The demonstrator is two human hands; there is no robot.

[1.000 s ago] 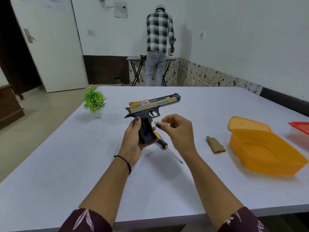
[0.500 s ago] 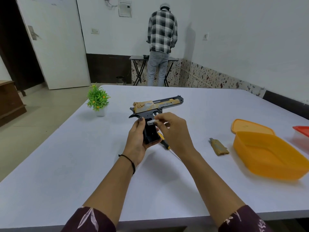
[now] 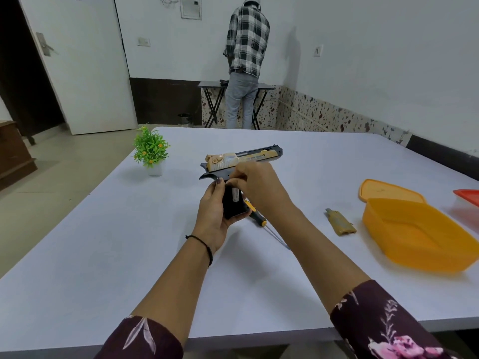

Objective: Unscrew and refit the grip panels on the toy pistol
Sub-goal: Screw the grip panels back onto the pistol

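The black and gold toy pistol (image 3: 242, 161) is upright above the table, barrel pointing right. My left hand (image 3: 213, 213) grips its bare black grip frame from the left. My right hand (image 3: 259, 186) is at the top of that grip, fingers pinched on a small whitish part set against the frame. One tan grip panel (image 3: 340, 222) lies flat on the table to the right. A screwdriver (image 3: 261, 222) with a black and yellow handle lies on the table just behind my right wrist, partly hidden.
An open orange tub (image 3: 414, 235) stands at the right with its lid (image 3: 388, 190) behind it, and a red container (image 3: 467, 196) sits at the edge. A small potted plant (image 3: 151, 151) stands at the far left. A person works at a side table beyond.
My right hand has moved left from beside the pistol onto the top of the grip frame, carrying the small whitish part against it. The pistol has risen slightly.
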